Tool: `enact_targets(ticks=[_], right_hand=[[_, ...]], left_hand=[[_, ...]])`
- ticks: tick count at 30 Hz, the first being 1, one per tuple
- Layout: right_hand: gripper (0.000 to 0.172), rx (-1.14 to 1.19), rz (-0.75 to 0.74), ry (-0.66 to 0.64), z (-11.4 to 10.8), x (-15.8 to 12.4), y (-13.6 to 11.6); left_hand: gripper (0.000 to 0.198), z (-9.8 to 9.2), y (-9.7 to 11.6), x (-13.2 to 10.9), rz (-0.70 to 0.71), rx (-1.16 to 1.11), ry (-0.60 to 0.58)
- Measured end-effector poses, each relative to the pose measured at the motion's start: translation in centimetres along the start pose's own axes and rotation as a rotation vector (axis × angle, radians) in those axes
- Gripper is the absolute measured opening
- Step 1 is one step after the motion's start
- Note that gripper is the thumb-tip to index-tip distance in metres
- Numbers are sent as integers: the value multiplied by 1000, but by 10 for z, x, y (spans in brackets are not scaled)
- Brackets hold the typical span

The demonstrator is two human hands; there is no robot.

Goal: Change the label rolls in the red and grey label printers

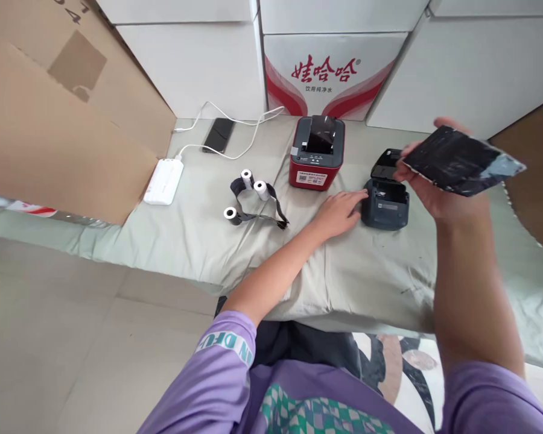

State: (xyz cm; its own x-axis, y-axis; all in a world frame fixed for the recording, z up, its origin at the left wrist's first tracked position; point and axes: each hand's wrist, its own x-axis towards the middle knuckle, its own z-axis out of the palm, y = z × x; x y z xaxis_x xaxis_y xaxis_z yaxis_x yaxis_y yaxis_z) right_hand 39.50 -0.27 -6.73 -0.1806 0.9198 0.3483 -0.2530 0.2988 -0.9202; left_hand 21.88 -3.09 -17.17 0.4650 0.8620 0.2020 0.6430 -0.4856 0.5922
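Note:
My right hand (438, 193) is raised over the right side of the cloth, its fingers wrapped round a flat black slab (461, 160) with a shiny, creased surface and pale edges; its exact kind does not show. Palm down, my left hand (341, 214) lies on the cloth with its fingers stretched out. Its fingertips reach the left side of a small dark portable printer (386, 211), whose lid is flipped up. Behind the left hand stands a red and black printer (317, 160) with a dark glossy strip on top.
Left of the red printer is a black strap loop with white-ended rolls (256, 196). A phone (218, 134), a white power bank (163, 181) and a white cable (235, 158) lie farther left. Cardboard (85, 120) and white boxes (199, 66) border the cloth-covered surface (185, 241).

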Motion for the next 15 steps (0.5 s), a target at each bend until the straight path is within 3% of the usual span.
enact_targets(ticks=[3, 5, 8, 10, 15], right_hand=[[43, -216, -62, 207, -54, 2, 28], [35, -465, -16, 200, -73, -2, 47], [27, -849, 14, 18, -80, -10, 62], [29, -986, 0, -65, -79, -13, 64], [28, -1088, 60, -77, -77, -12, 62]], left_hand=[[57, -1, 3, -1, -25, -38, 22], [57, -2, 4, -2, -30, -46, 20], [57, -3, 5, -2, -34, -47, 15], [57, -4, 6, -3, -41, -47, 11], [57, -5, 6, -4, -48, -48, 0]])
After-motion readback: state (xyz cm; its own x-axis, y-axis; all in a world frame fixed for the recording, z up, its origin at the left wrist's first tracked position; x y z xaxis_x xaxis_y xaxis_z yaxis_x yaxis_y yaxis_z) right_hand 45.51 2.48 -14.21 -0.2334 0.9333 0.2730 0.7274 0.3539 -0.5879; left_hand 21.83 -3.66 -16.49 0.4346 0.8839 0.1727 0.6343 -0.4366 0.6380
